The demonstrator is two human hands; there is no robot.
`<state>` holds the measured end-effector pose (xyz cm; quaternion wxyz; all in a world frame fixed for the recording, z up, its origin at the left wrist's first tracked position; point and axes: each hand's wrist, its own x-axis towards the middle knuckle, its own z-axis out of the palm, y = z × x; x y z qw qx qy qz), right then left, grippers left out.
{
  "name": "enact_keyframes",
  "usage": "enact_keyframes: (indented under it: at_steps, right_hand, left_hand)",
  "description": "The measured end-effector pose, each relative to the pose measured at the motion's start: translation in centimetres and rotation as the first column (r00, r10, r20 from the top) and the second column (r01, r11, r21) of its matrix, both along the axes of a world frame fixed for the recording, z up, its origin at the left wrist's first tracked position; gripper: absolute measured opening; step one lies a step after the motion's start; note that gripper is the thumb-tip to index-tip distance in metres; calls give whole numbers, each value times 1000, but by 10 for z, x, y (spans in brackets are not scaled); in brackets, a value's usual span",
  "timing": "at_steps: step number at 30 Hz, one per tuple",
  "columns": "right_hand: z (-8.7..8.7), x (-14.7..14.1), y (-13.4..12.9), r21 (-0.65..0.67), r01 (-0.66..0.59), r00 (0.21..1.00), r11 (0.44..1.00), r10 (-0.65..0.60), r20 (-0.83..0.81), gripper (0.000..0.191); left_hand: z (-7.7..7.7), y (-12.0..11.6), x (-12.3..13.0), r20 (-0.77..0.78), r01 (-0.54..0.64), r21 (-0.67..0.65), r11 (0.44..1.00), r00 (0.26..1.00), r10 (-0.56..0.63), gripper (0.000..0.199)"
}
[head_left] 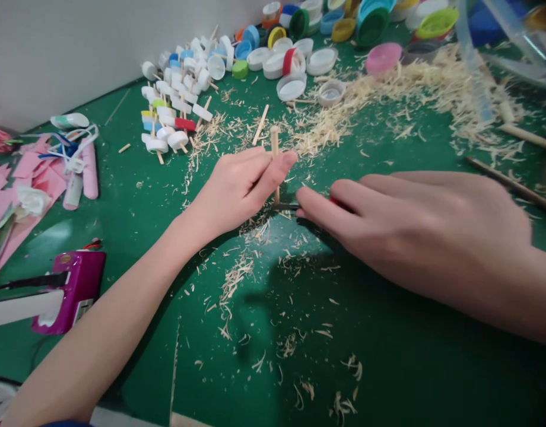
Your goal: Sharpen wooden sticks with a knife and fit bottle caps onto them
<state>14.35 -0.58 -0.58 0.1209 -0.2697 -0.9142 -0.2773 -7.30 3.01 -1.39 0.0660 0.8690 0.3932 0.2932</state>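
At center, the left hand clenches a thin, round wooden stick — upright over the smooth green desk amid curly shavings. Right of it, the right hand's grip closes on a dark, slim tool at the stick's foot.

wall: behind the table, on the left
caps on sticks: beyond the left hand, just left of the loose caps
loose caps: along the far side, middle to right
shavings: before the loose caps, others around and nearer than the left hand
upright stick: in the left hand
tool: in the right hand, tip at the upright stick's foot
short stick: just beyond the left hand
paper scraps: far left, beyond the device
device: left of the left forearm
rod: beyond the right hand
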Motion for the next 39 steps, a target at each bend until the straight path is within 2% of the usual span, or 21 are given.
enact_keyframes:
  at_steps: [2, 4, 10, 16, 23, 29, 33, 39]
  right_hand:
    - [0, 0, 1, 61, 18, 999, 998, -16, -28, 29]
    - [1, 0, 1, 60, 42, 999, 997, -41, -19, 32]
    - [10, -5, -1, -47, 101, 991, 994, -96, 94, 49]
    - [11, -5, -3, -133, 135, 983, 982, -116, 141, 49]
    - [6, -5, -8, -54, 45, 988, 998, -37, 149, 39]
    - [-1, -1, -8, 27, 31, 999, 999, -32, 44, 24]
    - [1, -2, -5, 142, 69, 998, 988, -70, -2, 14]
    - [10, -6, -10, 120, 73, 992, 990, -85, 96, 30]
  left_hand:
    - [1, 0, 0, -14, -6, -19, 1000, 1000, 6, 55]
    - [1, 1, 1, -38, -34, -36, 999, 999, 32, 58]
    - [-1, 1, 1, -24, -60, -63, 996, 998, 58, 64]
    - [0, 0, 1, 59, -7, -40, 999, 998, 9, 57]
    - [-2, 3, -1, 61, 12, 32, 999, 998, -14, 55]
    - [-2, 5, -1, 98, 44, 64, 997, 994, -50, 54]
    - [-3, 6, 0, 151, 52, 47, 997, 987, -59, 56]
    - [-1, 4, 1, 159, 50, 8, 999, 986, -51, 57]
